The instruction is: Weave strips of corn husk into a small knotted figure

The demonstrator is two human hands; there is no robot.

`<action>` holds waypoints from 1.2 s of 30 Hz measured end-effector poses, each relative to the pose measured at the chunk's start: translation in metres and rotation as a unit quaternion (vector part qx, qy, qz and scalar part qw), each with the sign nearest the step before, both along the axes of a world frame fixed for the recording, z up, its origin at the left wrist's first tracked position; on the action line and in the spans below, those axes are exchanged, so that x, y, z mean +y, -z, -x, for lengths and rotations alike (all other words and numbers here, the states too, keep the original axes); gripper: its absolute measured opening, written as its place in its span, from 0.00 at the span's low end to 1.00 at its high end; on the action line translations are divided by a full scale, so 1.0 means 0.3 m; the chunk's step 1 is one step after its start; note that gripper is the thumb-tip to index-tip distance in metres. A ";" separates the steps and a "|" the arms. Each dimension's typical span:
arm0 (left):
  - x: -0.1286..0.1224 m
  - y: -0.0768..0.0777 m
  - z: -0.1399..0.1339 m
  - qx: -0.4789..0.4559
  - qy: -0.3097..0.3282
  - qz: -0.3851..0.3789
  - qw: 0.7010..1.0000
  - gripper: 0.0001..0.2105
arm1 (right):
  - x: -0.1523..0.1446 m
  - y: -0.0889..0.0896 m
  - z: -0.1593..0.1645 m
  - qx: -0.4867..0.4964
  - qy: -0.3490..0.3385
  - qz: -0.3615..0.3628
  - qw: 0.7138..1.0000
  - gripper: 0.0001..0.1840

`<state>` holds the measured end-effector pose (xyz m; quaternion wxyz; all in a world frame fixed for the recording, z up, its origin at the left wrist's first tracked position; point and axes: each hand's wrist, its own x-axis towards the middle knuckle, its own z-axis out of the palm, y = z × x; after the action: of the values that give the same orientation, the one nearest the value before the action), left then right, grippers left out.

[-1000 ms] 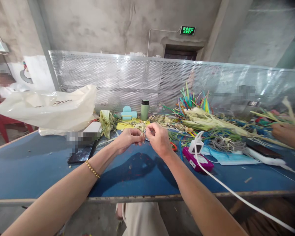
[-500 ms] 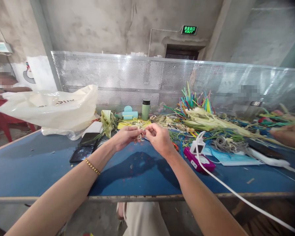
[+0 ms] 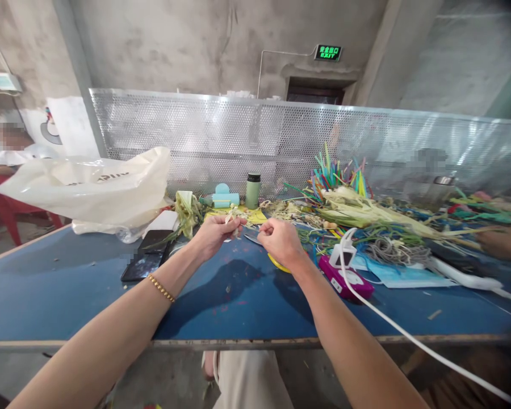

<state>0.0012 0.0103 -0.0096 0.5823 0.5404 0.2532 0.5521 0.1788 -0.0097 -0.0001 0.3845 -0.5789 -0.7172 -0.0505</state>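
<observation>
My left hand (image 3: 216,234) pinches a small bundle of pale corn-husk strips (image 3: 235,216) between thumb and fingertips, above the blue table. A short gap to its right, my right hand (image 3: 281,241) is closed with thumb and index finger together; whatever is in the pinch is too small to make out. Below and behind this hand show a thin grey blade (image 3: 252,240) and a curved yellow piece (image 3: 278,264), which look like parts of scissors; the hand hides what joins them. Dried husk scraps (image 3: 292,211) lie beyond on a yellow sheet.
A white plastic bag (image 3: 111,187), phone (image 3: 142,267) and green bottle (image 3: 252,191) stand or lie leftward and behind. To the right are corn husks (image 3: 366,207), a purple power block (image 3: 344,281) with a white cable, and a blue mask (image 3: 402,276). Another person's hand (image 3: 506,241) is at far right.
My hands have moved apart, the right one shifting slightly right. The husk strips show more clearly in my left hand, and the yellow piece has come into view beside my right hand.
</observation>
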 end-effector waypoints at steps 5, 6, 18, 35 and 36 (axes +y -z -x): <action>-0.012 -0.021 0.011 -0.040 0.001 0.005 0.999 0.11 | -0.002 -0.018 -0.025 0.008 0.060 -0.085 0.995 0.10; -0.015 -0.024 0.013 -0.045 0.002 0.003 0.999 0.11 | -0.006 -0.021 -0.024 0.024 0.042 -0.118 0.992 0.10; -0.017 0.000 -0.022 -0.042 0.036 0.009 0.998 0.14 | -0.025 0.026 0.057 0.041 -0.176 -0.123 0.976 0.08; -0.018 -0.018 0.004 -0.012 0.051 0.001 0.999 0.08 | -0.026 0.002 0.044 0.167 -0.191 -0.032 0.967 0.07; -0.018 -0.018 0.005 -0.014 0.057 0.004 0.998 0.10 | -0.027 0.000 0.044 0.170 -0.192 -0.025 0.966 0.06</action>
<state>-0.0003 0.0050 -0.0041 0.6182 0.5439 0.2162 0.5246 0.1657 -0.0179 -0.0002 0.5182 -0.4204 -0.7373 0.1054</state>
